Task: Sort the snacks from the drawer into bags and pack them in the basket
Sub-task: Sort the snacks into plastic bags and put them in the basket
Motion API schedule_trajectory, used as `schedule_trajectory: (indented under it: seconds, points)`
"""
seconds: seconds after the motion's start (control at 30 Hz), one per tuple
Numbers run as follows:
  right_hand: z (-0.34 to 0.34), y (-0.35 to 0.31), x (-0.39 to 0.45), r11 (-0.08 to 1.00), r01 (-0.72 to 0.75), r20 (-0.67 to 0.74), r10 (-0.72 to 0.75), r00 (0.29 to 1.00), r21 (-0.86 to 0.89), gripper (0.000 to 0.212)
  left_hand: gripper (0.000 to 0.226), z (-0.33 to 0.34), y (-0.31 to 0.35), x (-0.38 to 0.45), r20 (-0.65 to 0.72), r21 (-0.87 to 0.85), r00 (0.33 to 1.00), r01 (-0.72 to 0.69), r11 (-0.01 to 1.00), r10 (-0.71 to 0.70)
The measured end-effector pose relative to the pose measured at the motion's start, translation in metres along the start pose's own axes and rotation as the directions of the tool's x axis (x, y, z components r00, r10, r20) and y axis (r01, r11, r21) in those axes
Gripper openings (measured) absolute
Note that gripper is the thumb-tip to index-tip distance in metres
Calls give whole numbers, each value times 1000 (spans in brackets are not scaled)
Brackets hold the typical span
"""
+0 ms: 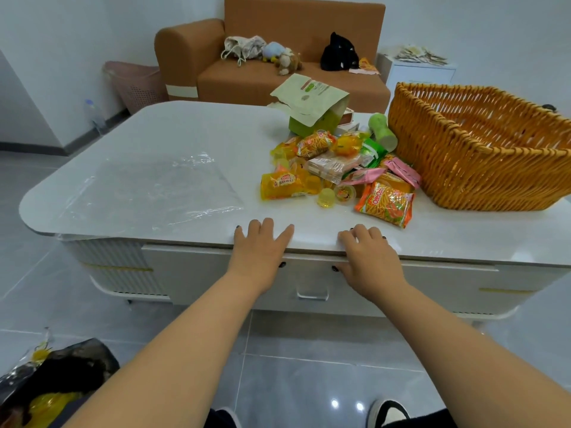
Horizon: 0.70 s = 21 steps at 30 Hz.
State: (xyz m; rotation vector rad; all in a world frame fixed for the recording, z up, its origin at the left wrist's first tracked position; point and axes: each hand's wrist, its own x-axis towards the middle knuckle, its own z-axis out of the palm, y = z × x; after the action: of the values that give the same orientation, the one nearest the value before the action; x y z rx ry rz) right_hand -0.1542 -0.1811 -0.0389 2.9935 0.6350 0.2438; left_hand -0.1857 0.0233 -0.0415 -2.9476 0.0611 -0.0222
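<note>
A pile of snacks lies on the white table: orange noodle packs, yellow jelly cups, pink and green wrappers. To the right of the pile stands a woven orange basket, and no snack shows inside it. On the left part of the tabletop a clear plastic bag is spread flat. The drawer under the tabletop sits closed. My left hand rests its straight fingers on the table's front edge, its thumb against the drawer front. My right hand lies beside it with bent fingertips on the tabletop and its thumb on the drawer front.
A green paper bag, small boxes and a green bottle stand behind the pile. At the bottom left a clear bag with yellow snacks lies on something dark. Beyond the table are a brown sofa, a pink bin and a white cabinet.
</note>
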Motion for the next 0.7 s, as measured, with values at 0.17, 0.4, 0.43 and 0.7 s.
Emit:
schedule_trajectory:
  seconds: [0.17,0.4,0.43,0.7]
  points:
    - [15,-5,6,999,-30,-134,25,991,-41,48,90,-2,2,6,-44,37,999,20,999,-18]
    - [0,-8,4,997,-71,-62,73,995,22,43,56,-29,-13,9,67,-338,994,102,936,-84]
    - [-4,-7,4,994,-85,-37,88,995,65,36,51,-37,-24,8,60,-482,987,160,862,-149]
    - [-53,-14,3,816,-186,311,8,950,548,53,86,-41,-103,8,145,-333,857,512,792,-494]
